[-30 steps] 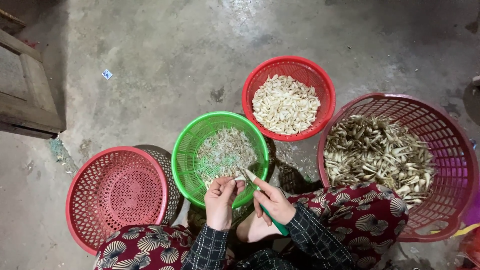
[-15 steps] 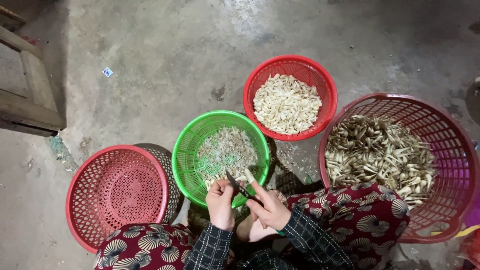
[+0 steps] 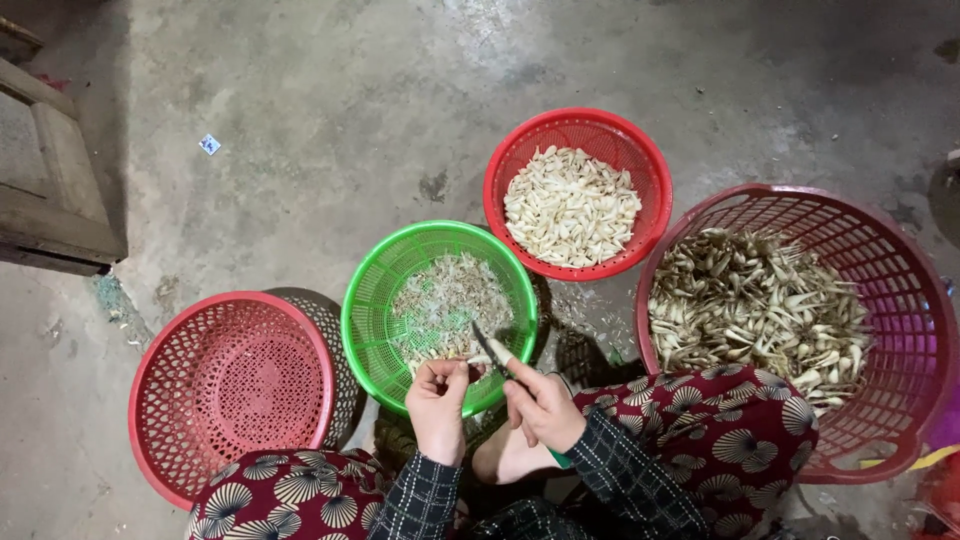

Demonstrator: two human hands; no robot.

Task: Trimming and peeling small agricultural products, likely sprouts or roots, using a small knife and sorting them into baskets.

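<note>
Hands are working over the near rim of the green basket (image 3: 372, 300), which is sitting on the concrete floor (image 3: 330, 120) w/ pale scraps (image 3: 445, 300) piled inside. Left hand (image 3: 438, 408) is curling shut around a small pale piece (image 3: 470, 366), pinching it at the fingertips; most of the piece is hidden, so can't tell its shape. Right hand (image 3: 545, 405) is closing tight on a small knife (image 3: 489, 346), blade pointing up-left toward the left fingertips and nearly touching them.

Around them: small red basket (image 3: 640, 170) beyond, holding whitish peeled pieces (image 3: 570, 205); big red basket (image 3: 900, 300) at right, holding long unpeeled stalks (image 3: 750, 310); another red basket (image 3: 170, 390) at left w/ nothing showing in it, overlapping a second one beneath.

Risks, as I'm judging them: blade is running v. close to the left thumb & fingers, so a slip on a slick piece could be nicking skin. Piece is small & barely gripped, so it could be dropping into the scraps & getting lost. Hands are hovering right at the basket edge, so trimmings could be falling onto the floor instead of inside.
</note>
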